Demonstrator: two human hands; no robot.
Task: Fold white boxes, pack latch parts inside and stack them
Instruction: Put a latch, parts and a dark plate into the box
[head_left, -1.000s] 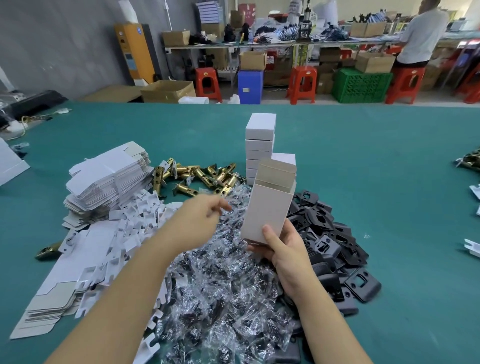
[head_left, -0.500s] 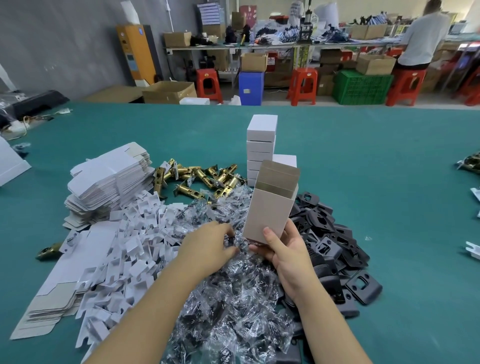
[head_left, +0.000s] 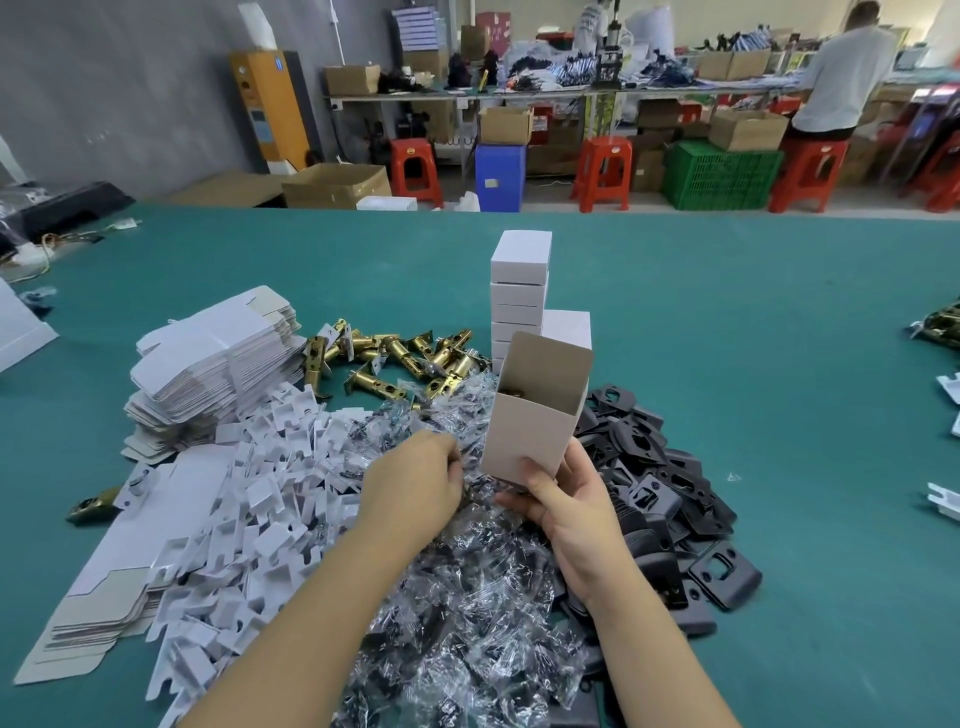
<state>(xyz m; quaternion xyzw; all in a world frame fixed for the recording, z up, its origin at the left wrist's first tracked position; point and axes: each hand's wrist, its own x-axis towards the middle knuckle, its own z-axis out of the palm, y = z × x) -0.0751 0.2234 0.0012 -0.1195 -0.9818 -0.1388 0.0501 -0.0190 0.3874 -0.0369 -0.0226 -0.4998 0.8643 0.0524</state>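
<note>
Where the green desk (head_left: 753, 322) begins at my left, these lie in order:
Flat blanks: unfolded white box blanks (head_left: 213, 364) stacked far left, white card inserts (head_left: 249, 499) spilling beside them.
Brass latches: a loose heap of brass latch bolts (head_left: 395, 358) behind the inserts.
My left hand (head_left: 415, 483): knuckles up, fingers curled down into the clear bagged parts (head_left: 457, 613); I cannot tell whether they grip one.
Finished boxes: closed white boxes (head_left: 519, 280) stacked mid-desk.
My right hand (head_left: 566, 499): fingers and thumb clamped round the open white box (head_left: 530, 421), upright, flap raised, something brass inside.
Black plates: black strike plates (head_left: 670, 483) piled right.
</note>
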